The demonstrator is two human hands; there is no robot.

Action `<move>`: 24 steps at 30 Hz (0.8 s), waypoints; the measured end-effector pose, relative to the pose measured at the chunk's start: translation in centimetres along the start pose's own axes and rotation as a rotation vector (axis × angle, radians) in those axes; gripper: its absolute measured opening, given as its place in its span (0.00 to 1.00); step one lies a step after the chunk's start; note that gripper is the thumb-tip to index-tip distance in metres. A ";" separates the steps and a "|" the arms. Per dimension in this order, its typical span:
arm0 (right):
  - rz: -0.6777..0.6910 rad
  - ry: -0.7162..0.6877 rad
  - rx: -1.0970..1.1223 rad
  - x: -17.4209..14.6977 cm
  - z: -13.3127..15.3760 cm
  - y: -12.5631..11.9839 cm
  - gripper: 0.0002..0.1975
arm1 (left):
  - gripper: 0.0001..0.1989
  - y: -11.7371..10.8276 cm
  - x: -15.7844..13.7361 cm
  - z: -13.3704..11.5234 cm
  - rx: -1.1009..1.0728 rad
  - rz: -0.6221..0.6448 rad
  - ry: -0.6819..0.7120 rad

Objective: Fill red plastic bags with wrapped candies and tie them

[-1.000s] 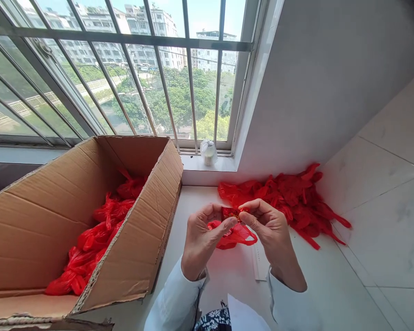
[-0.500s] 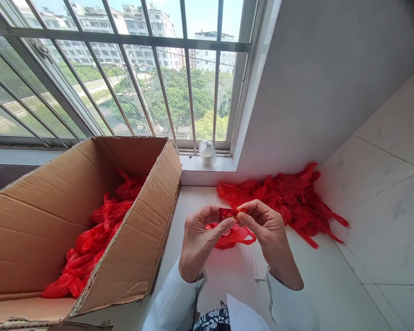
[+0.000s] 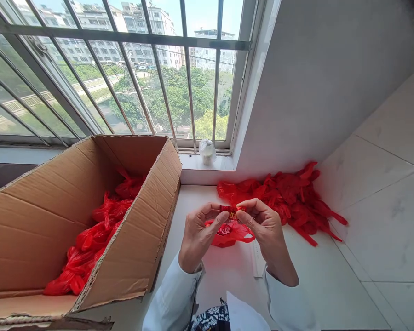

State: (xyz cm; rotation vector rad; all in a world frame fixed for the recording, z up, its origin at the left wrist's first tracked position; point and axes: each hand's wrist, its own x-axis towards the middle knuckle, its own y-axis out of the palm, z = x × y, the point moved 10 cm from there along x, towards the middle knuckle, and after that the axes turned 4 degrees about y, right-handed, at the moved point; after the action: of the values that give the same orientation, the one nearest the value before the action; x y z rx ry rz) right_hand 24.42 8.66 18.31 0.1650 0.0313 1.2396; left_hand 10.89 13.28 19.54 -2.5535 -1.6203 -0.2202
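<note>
Between both hands is a small red packet with gold print (image 3: 232, 214), held above the white table. My left hand (image 3: 200, 234) pinches its left end with thumb and fingers. At the right end, the thumb and fingertips of my right hand (image 3: 266, 231) are pinched on it too. Just below the packet lies a red plastic bag (image 3: 236, 234) with its handle loop spread to the right. A dark red printed piece shows in or on that bag, partly covered by my left hand.
A tall cardboard box (image 3: 152, 207) on the left holds several knotted red bags (image 3: 93, 241). Loose red bags (image 3: 293, 197) are heaped against the wall at the right. A white strip (image 3: 258, 262) lies on the table (image 3: 224, 276). A wrapped container (image 3: 207, 154) stands on the sill.
The packet has turned a little, and its gold print faces me more plainly. Both hands keep their pinch and have shifted only slightly.
</note>
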 end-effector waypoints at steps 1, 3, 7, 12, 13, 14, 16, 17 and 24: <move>-0.016 -0.006 -0.028 0.1 -0.1 -0.4 0.10 | 0.11 -0.4 0.2 0.2 0.051 0.001 0.009; -0.062 -0.008 -0.116 0.2 -0.6 -1.4 0.11 | 0.11 -2.0 0.8 1.0 0.235 -0.061 0.043; -0.123 0.038 -0.410 0.1 -3.2 -4.0 0.12 | 0.15 -5.7 1.7 5.3 0.802 -0.213 -0.012; -0.105 0.148 -0.613 -0.8 -10.7 -6.5 0.12 | 0.22 -8.0 1.4 14.6 1.083 -0.168 -0.352; -0.098 0.165 -0.626 -0.9 -12.3 -6.7 0.12 | 0.21 -8.1 1.3 15.7 1.077 -0.167 -0.365; -0.094 0.176 -0.638 -1.0 -13.8 -6.8 0.12 | 0.19 -8.0 1.4 16.6 1.070 -0.166 -0.366; -0.092 0.183 -0.659 -1.0 -16.1 -6.8 0.11 | 0.12 -7.7 1.6 17.5 1.049 -0.162 -0.343; -0.097 0.181 -0.674 -0.8 -16.9 -6.6 0.10 | 0.08 -7.4 1.8 17.7 1.036 -0.153 -0.326; -0.018 0.083 -0.942 1.8 -18.6 -1.8 0.08 | 0.12 -5.6 0.6 17.2 0.825 -0.017 -0.211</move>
State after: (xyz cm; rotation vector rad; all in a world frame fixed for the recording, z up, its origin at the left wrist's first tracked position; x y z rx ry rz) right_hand 24.57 11.80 -0.22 -0.7010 -0.4724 1.1294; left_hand 7.13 19.13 2.86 -1.9525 -1.3785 0.6088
